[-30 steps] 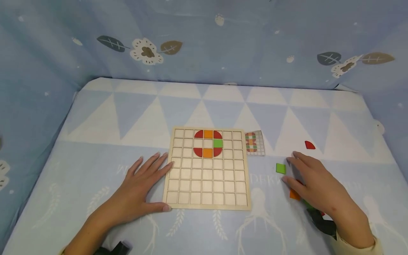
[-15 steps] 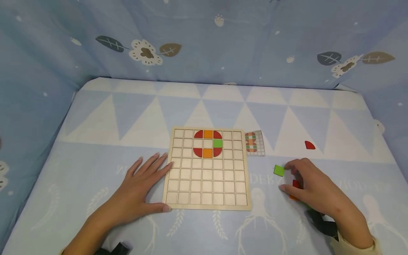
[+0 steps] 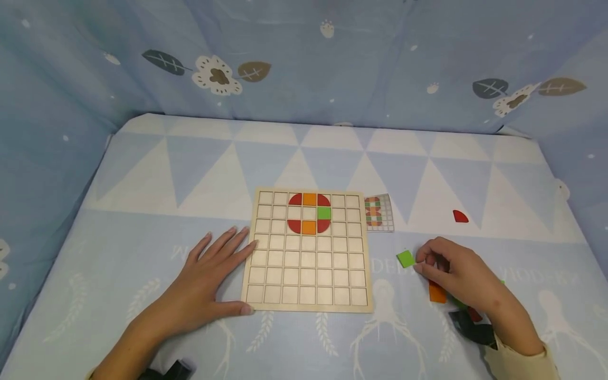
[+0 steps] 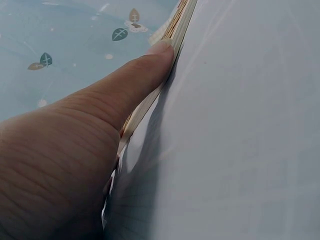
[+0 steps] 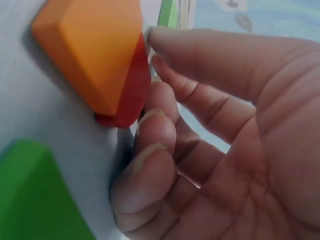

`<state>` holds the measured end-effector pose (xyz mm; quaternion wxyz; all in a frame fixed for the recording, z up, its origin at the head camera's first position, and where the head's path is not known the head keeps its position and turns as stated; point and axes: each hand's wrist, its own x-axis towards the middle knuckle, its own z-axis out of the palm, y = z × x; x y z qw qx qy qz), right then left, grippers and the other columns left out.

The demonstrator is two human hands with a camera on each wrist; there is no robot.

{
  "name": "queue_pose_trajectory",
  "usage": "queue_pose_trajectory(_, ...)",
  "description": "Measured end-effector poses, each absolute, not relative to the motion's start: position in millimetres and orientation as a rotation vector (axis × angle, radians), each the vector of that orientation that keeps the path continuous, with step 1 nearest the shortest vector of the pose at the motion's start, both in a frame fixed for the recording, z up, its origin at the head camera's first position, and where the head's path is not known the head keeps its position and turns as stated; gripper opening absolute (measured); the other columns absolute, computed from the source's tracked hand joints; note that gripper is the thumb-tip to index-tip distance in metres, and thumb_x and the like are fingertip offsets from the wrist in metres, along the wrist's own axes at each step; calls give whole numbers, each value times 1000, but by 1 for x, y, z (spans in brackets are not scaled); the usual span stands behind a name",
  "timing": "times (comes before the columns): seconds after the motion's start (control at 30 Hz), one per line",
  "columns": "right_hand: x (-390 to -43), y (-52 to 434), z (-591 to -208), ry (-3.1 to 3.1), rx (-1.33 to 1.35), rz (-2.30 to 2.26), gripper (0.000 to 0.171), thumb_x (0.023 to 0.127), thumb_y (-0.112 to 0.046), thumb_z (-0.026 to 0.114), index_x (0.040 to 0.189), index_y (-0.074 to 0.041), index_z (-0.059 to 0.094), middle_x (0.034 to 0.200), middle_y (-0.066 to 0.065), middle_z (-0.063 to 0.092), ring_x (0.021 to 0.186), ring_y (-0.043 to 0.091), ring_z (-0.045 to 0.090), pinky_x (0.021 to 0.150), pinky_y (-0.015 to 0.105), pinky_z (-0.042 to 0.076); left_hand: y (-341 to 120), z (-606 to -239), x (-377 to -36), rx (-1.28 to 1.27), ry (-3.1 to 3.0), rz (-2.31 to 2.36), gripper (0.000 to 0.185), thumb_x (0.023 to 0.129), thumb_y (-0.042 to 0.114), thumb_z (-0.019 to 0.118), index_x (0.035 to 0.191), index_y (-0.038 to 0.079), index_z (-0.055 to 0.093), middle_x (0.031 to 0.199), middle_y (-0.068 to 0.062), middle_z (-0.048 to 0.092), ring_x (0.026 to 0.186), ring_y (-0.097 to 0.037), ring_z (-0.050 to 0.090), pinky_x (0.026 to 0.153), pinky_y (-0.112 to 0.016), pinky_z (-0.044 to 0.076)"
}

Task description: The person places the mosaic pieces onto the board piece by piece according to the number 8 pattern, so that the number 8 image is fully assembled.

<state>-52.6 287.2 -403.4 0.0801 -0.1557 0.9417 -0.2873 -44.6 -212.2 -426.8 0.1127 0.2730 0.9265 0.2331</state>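
Pinching: right hand point(image 3: 458, 272) on green tile point(image 3: 405, 259) corner | left hand point(image 3: 209, 277) spread, touching board point(image 3: 309, 277) | cloth point(image 3: 294, 348) lettering: "DE" legible

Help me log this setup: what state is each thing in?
Board: flat, holding seven pieces
Pattern card: pattern side up, beside the board
Left hand: spread, touching the board
Right hand: curled, apparently pinching a green tile's corner
Green tile: off the board
Orange tile: loose, overlapping a red piece
Far red piece: loose, lying flat
Darker green piece: loose, partly out of the right wrist view
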Motion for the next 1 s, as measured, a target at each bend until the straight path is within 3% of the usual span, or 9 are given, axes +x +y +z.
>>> queue_pose_trajectory(0.37, -49, 270, -407, 2804, -391, -890, 42, 89, -33, 86, 123, -21, 66, 89, -11, 55, 64, 6, 48, 55, 23, 41, -212, -428, -45, 803, 2719, 684, 110, 81, 80, 67, 168, 27, 25, 175, 3, 12, 161, -24, 5, 126, -46, -7)
queue_pose_trajectory(0.67, -48, 265, -408, 2809, -454, -876, 33, 89, -13, 85, 114, -22, 65, 88, -13, 53, 57, 2, 46, 52, 23, 42, -212, -427, -45, 809, 2726, 680, 110, 82, 81, 66, 168, 27, 25, 175, 3, 12, 161, -24, 4, 126, -46, -6)
queue_pose_trajectory(1.0, -50, 264, -404, 2770, -348, -841, 28, 90, -15, 84, 109, -17, 63, 86, -8, 55, 60, 5, 46, 53, 25, 42, -212, -427, -44, 792, 2716, 673, 110, 81, 81, 66, 168, 27, 25, 175, 4, 12, 161, -23, 3, 126, -46, -7)
